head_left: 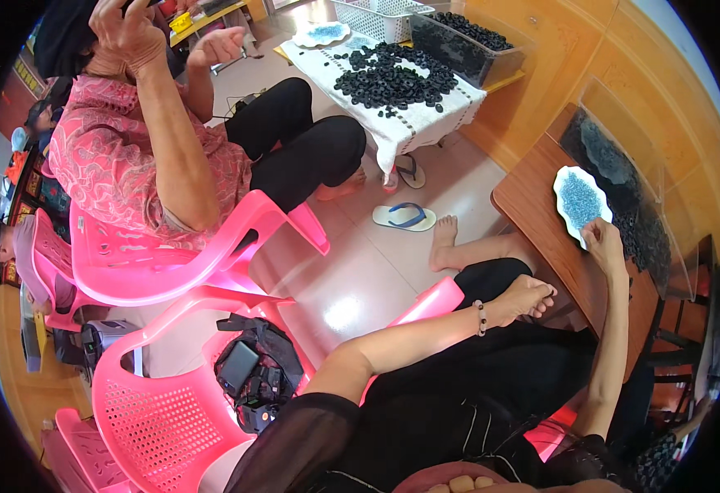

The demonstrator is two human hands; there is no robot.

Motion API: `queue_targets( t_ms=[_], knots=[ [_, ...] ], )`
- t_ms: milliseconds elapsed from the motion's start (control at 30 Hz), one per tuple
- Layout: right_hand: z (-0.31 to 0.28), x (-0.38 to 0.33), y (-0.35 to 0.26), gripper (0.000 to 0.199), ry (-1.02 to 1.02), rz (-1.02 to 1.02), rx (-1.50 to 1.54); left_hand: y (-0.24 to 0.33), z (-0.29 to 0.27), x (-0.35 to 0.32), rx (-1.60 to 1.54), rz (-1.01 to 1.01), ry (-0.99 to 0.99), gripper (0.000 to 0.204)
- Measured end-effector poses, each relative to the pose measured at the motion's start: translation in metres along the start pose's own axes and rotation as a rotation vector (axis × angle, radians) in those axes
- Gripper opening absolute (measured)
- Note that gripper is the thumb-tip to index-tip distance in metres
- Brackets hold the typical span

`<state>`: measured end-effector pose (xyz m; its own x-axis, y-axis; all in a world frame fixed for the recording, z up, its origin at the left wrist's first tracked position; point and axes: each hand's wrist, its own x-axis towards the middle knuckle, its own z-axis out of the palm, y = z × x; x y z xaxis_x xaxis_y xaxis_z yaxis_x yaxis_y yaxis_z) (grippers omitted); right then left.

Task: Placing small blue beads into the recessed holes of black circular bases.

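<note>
My left hand (524, 301) is closed above my lap, a beaded bracelet (481, 318) on its wrist. A small black piece (551, 292) shows at its fingertips. Over the near rim of a white scalloped plate (568, 220), my right hand (603, 243) has its fingers pinched together. Whatever they hold is too small to make out. Tiny blue grains, bead-like, lie heaped (580, 197) on that plate, which rests on a brown wooden table (533, 187). Beside the plate stands a clear bin (671, 271) with many small black pieces.
A seated person (130, 156) in a pink patterned shirt raises both hands at the left. Ahead, a cloth-covered table (450, 115) bears heaped black pieces (393, 78), another plate (320, 34) and a bin (467, 49). A black bag (253, 370) lies on a pink chair (163, 411); a flip-flop (404, 217) is on the floor.
</note>
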<state>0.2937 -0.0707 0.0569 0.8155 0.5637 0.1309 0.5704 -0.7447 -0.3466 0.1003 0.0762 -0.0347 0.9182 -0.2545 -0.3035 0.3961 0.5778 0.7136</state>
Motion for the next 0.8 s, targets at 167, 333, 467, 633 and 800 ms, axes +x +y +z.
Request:
queue_targets(
  t_ms=[167, 333, 467, 633, 800],
  knots=[
    [0.007, 0.004, -0.005, 0.016, -0.002, -0.045, 0.004, 0.002, -0.004, 0.000, 0.000, 0.007, 0.012, 0.029],
    [0.007, 0.005, 0.000, 0.016, -0.030, -0.001, 0.036, 0.002, -0.004, -0.002, -0.062, -0.005, -0.023, 0.027],
    [0.013, 0.005, 0.001, 0.017, 0.025, -0.073, 0.001, 0.002, -0.005, -0.002, -0.090, -0.016, -0.022, 0.026],
    [0.010, 0.003, -0.004, 0.017, 0.033, -0.082, -0.003, -0.002, -0.007, -0.002, -0.062, 0.032, -0.041, 0.029],
    [0.010, 0.009, 0.003, 0.020, 0.017, -0.082, 0.021, -0.003, -0.005, 0.000, -0.069, 0.017, -0.030, 0.029]
  ],
)
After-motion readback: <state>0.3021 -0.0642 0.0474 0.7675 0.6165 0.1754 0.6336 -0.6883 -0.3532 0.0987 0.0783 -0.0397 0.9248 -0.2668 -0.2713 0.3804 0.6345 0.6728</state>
